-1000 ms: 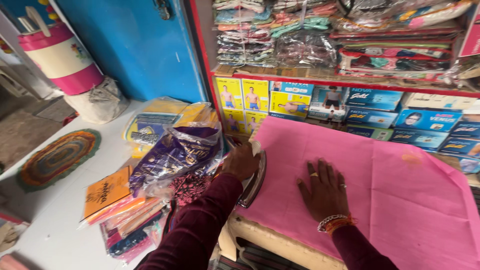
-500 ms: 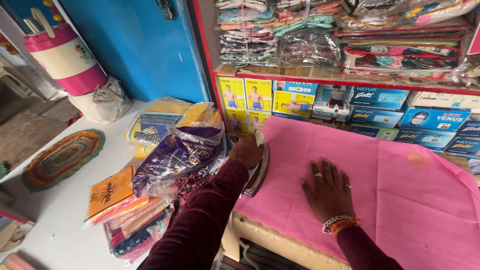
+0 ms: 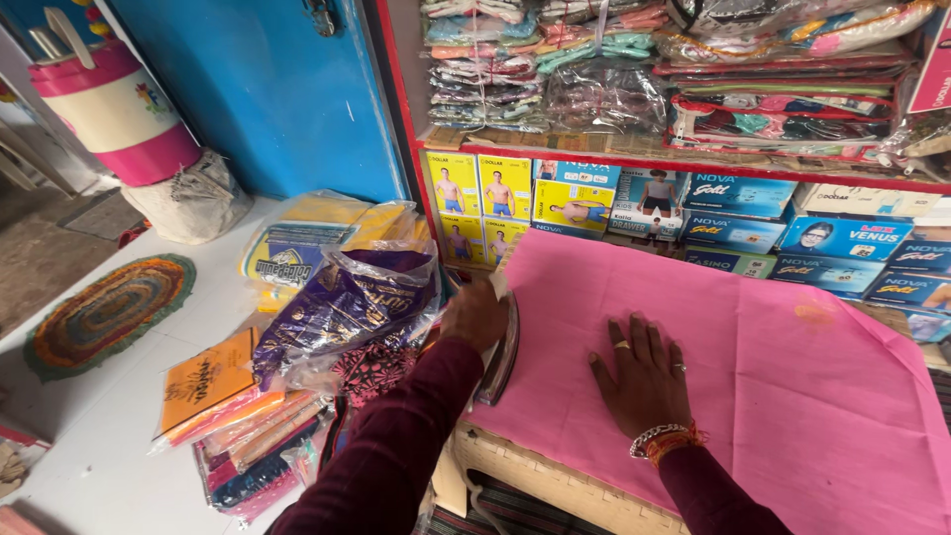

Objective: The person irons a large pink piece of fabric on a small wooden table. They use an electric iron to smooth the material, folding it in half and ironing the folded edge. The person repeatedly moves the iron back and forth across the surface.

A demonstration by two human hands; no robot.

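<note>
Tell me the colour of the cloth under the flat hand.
Pink cloth, seen in the head view.

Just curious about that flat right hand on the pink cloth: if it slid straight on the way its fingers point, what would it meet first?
The right hand would cross bare pink cloth, then probably reach the row of boxes under the shelf; depth is unclear.

cloth [image 3: 753, 376]: plain pink, with one faint orange stain near its far right part
sleeves [image 3: 396, 446]: dark maroon
bracelet [image 3: 666, 441]: silver chain beside orange thread
round mat [image 3: 107, 312]: rings of green, orange, red and grey
plastic bag [image 3: 342, 307]: purple with pale print
flat packet [image 3: 206, 381]: orange
door [image 3: 267, 94]: bright blue
water cooler [image 3: 117, 111]: cream with pink bands
shelf frame [image 3: 693, 166]: red
</note>
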